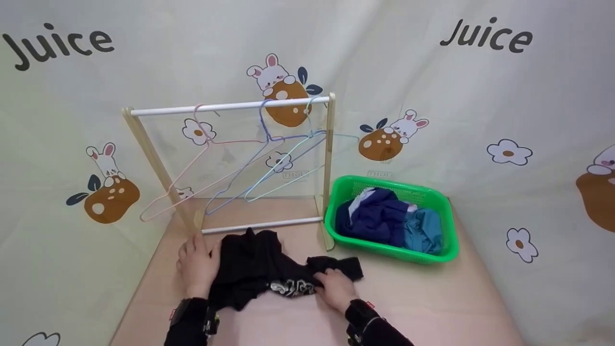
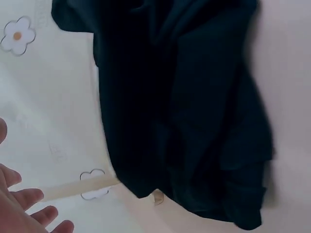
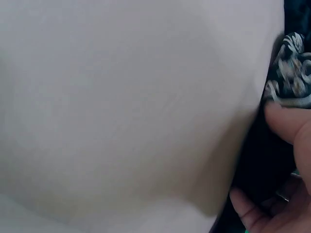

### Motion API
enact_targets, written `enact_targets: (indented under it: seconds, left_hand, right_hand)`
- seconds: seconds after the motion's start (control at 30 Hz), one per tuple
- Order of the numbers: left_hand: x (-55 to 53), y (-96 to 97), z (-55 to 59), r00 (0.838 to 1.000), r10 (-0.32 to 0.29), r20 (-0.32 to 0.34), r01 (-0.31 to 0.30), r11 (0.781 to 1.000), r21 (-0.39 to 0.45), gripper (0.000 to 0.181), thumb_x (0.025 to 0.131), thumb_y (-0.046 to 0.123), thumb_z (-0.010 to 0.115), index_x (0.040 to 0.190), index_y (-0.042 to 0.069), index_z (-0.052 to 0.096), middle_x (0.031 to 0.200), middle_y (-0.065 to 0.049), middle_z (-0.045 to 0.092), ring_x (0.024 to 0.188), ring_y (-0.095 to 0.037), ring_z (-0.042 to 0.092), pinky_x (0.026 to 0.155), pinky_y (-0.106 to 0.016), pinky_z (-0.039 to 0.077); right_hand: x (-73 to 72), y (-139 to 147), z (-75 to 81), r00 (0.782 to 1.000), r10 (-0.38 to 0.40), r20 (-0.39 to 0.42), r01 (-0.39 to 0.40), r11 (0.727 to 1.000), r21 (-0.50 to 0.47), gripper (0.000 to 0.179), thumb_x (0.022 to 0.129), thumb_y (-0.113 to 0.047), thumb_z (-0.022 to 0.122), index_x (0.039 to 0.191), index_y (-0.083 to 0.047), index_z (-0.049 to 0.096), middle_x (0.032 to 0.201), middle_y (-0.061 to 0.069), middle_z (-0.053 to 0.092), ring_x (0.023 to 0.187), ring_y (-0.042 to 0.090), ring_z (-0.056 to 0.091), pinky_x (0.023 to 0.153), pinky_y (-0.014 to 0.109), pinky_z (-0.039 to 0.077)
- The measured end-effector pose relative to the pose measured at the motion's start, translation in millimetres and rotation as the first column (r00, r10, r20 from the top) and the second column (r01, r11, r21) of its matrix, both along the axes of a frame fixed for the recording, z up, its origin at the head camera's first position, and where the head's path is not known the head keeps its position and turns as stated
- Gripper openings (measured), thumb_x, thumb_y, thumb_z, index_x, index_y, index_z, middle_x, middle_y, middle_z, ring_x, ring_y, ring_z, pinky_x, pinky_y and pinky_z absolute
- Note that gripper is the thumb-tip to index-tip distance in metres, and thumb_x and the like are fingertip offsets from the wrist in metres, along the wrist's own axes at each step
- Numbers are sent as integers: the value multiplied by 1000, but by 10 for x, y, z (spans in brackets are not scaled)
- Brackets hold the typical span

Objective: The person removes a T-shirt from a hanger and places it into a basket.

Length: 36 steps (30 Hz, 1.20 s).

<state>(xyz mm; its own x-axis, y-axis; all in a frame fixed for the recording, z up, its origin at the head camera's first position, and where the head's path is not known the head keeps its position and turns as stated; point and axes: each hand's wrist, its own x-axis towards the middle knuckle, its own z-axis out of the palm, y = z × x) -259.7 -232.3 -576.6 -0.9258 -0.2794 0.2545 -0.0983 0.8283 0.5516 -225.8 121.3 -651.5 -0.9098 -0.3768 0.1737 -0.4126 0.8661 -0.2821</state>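
A crumpled black shirt (image 1: 254,259) with a white patterned print (image 1: 293,287) lies on the table below the rack. My left hand (image 1: 198,264) is at the shirt's left edge, its fingers fairly straight and pointing away from me. In the left wrist view, the fingers (image 2: 29,199) are spread, with a gap between them and the cloth. With thumb and fingers, my right hand (image 1: 335,288) grips the shirt just right of the print. The right wrist view has the thumb (image 3: 286,121) over the dark cloth beside that print, with the other fingers partly out of frame.
Behind the shirt stands a wooden rack with a white top bar (image 1: 230,105). Pink (image 1: 192,168), blue (image 1: 240,168) and light green (image 1: 278,168) hangers hang from it. To its right, a green basket (image 1: 447,230) holds navy and teal clothes. Printed fabric walls surround the table (image 1: 423,302).
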Motion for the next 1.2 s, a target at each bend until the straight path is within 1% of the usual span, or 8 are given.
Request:
enact_targets:
  seconds: [0.13,0.2,0.27,0.5,0.6,0.9,1.07,1.2]
  left_hand:
    - [23,116,-65,998,-51,34,52,998,-36,70,102,44,50,152,1,31,153,-29,27,139,-52,20,105,-69,17]
    - [36,176,-87,995,-77,63,79,996,-38,71,102,47,47,154,4,28,156,-28,23,141,-51,17,105,-70,15]
    - [54,233,-98,991,-102,85,105,994,-34,71,102,48,45,156,6,26,158,-26,20,143,-51,14,107,-70,13]
    - [105,494,-86,980,-190,56,192,981,-31,70,102,51,44,156,10,28,160,-22,22,143,-48,18,108,-67,17]
    - [128,624,-97,972,-235,-5,235,971,-51,69,101,50,48,155,11,32,158,-21,26,142,-47,22,106,-66,21]
    - [221,879,-230,950,-310,-35,306,948,-85,65,99,44,54,151,8,41,154,-22,34,140,-48,25,106,-66,22]
    - [278,948,-305,944,-329,-9,327,941,-90,65,99,44,55,150,8,41,154,-22,35,139,-49,27,106,-66,23]
    - [308,974,-337,946,-324,20,325,942,-85,65,99,44,55,150,8,41,154,-22,35,140,-48,27,106,-66,23]
  right_hand:
    - [-9,66,42,995,-34,98,55,974,-218,14,90,-24,70,100,-14,72,91,4,68,86,27,66,77,43,52]
    - [-22,107,63,983,-30,182,100,915,-390,13,92,-20,69,101,-12,72,97,4,71,93,25,67,83,42,51]
    - [-41,134,96,964,-17,267,172,805,-567,15,92,-14,67,104,-6,72,104,7,71,97,23,65,86,40,51]
    - [-110,212,503,921,70,384,355,259,-898,33,95,3,56,125,16,52,106,11,66,86,13,61,72,29,53]
    - [-171,279,768,953,76,294,282,142,-949,34,96,6,53,127,18,47,103,3,65,84,10,61,71,27,53]
    - [-323,605,1720,996,-82,30,37,90,-995,28,99,-1,55,126,6,59,109,-3,66,86,9,61,69,24,51]
    - [-388,871,2141,955,-212,-208,-212,6,-977,26,98,3,54,119,-5,67,107,1,67,88,11,60,74,24,50]
    - [-435,1118,2364,860,-372,-350,-324,132,-937,27,93,13,52,115,5,65,103,0,66,89,11,57,81,23,45]
